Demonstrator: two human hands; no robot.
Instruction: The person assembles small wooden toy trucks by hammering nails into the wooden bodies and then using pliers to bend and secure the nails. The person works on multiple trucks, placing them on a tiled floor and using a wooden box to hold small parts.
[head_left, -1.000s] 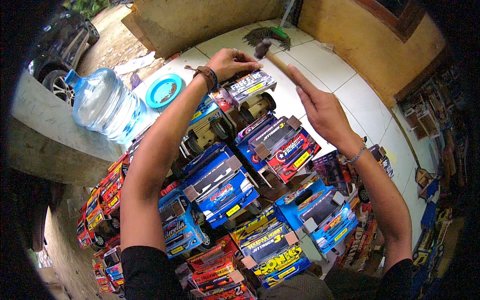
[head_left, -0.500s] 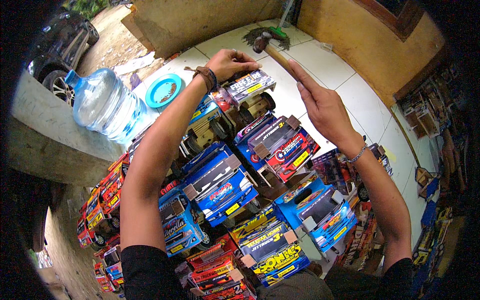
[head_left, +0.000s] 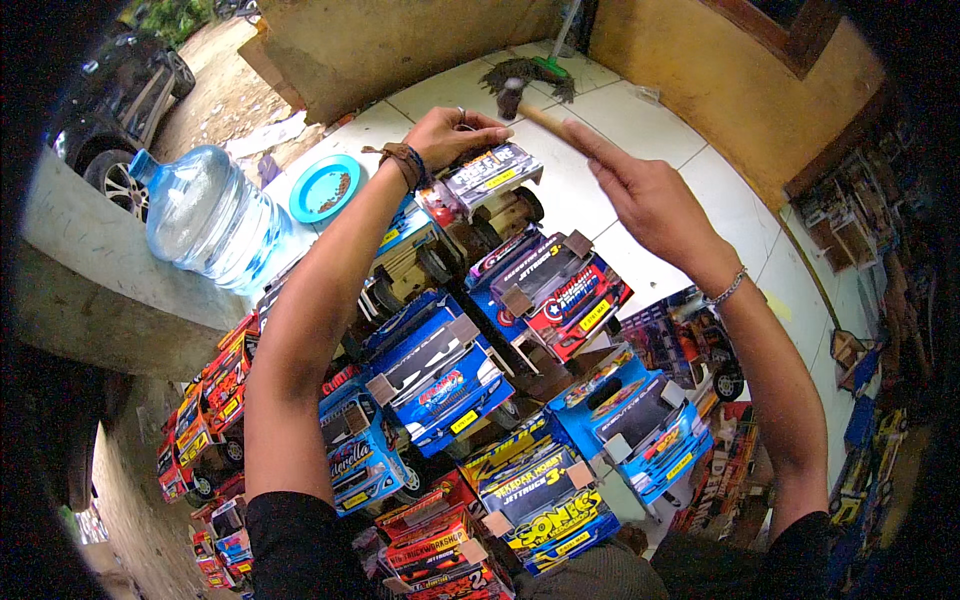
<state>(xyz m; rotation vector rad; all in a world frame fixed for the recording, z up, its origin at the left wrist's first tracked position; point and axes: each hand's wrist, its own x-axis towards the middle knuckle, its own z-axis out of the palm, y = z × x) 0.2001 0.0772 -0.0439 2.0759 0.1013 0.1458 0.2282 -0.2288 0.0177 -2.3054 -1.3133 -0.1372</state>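
Left hand (head_left: 455,138) nearest far truck (head_left: 490,180), grip unclear | right hand (head_left: 655,205) grasps hammer (head_left: 546,122), head angled leftward, just beyond left hand

this looks like an open-sided workshop, with a hammer (head_left: 542,118) and crowded toy trucks (head_left: 437,372) by white tiles (head_left: 655,128), and a car (head_left: 118,100) on dirt ground (head_left: 217,72) outside.

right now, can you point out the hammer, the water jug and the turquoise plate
Wooden-handled hammer (head_left: 545,122): head view, on the handle.
Clear blue water jug (head_left: 212,215): head view, on the side of its body.
Turquoise plate (head_left: 316,184): head view, on its bare inner surface.
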